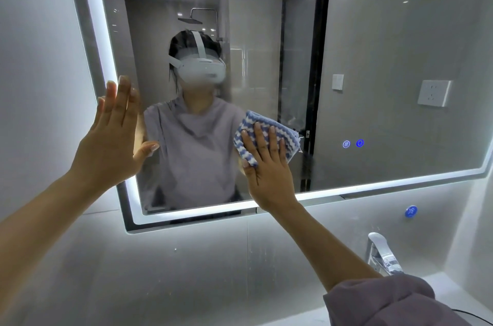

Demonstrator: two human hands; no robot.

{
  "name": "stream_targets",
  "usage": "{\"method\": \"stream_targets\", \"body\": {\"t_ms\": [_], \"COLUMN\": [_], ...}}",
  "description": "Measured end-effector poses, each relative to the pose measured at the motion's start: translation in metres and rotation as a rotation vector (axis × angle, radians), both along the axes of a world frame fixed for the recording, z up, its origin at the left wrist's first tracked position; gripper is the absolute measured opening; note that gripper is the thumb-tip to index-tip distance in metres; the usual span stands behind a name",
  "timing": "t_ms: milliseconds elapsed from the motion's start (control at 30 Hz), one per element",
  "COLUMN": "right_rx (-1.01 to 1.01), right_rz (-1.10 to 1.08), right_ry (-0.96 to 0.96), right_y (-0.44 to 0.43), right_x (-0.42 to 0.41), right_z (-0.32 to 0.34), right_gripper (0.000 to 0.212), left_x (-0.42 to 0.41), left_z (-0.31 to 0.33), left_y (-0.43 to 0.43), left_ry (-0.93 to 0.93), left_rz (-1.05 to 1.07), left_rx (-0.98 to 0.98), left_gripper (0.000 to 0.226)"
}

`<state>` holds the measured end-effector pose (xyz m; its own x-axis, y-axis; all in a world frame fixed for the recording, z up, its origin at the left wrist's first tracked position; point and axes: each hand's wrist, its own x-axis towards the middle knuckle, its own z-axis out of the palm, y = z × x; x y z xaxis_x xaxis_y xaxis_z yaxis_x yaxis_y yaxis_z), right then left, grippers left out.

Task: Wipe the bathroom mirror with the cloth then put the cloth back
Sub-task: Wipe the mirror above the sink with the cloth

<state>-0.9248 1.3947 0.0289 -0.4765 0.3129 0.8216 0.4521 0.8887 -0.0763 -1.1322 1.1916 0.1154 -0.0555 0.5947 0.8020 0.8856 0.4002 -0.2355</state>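
**A:** While the faucet (378,251) gleams low at five o'clock, the right hand (266,165) lies flat with its fingers straight, pressing the cloth (264,118) to the glass.

**B:** It looks like a soft, light, folded pile cloth. It would probably bunch or slip unless the palm covers its middle.

**A:** The cloth peeks out at that hand's twelve o'clock. Over at nine o'clock the left hand (112,138) is spread wide and holds nothing. It seems braced on the mirror (373,58).

**B:** And that glass is rigid, so even pressure looks wise.
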Motion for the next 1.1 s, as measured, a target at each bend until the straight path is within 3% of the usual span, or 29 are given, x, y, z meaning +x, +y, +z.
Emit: {"method": "stream_targets", "body": {"t_ms": [133,433,667,800,1000,1100], "right_rx": [0.020,-0.146,-0.218,-0.186,-0.041,0.040], "right_rz": [-0.005,-0.142,-0.189,-0.177,-0.041,-0.062], "right_ry": [0.026,0.319,0.469,0.429,0.138,0.083], "right_y": [0.010,0.062,0.061,0.049,0.024,0.017], "right_x": [0.004,0.044,0.027,0.018,0.011,0.007], "right_z": [0.003,0.043,0.041,0.020,-0.042,-0.057], "right_gripper": [0.052,0.056,0.053,0.060,0.056,0.060], "left_x": [0.001,0.001,0.003,0.003,0.002,0.003], "left_z": [0.002,0.002,0.002,0.002,0.001,0.001], "left_y": [-0.001,-0.001,-0.001,0.000,0.000,-0.001], "left_ry": [-0.005,0.007,0.011,0.003,-0.013,-0.015], "left_rz": [0.000,-0.008,-0.029,-0.026,-0.027,-0.020], "left_rx": [0.001,0.002,0.011,0.007,-0.004,-0.009], "left_gripper": [0.096,0.094,0.093,0.093,0.095,0.095]}}
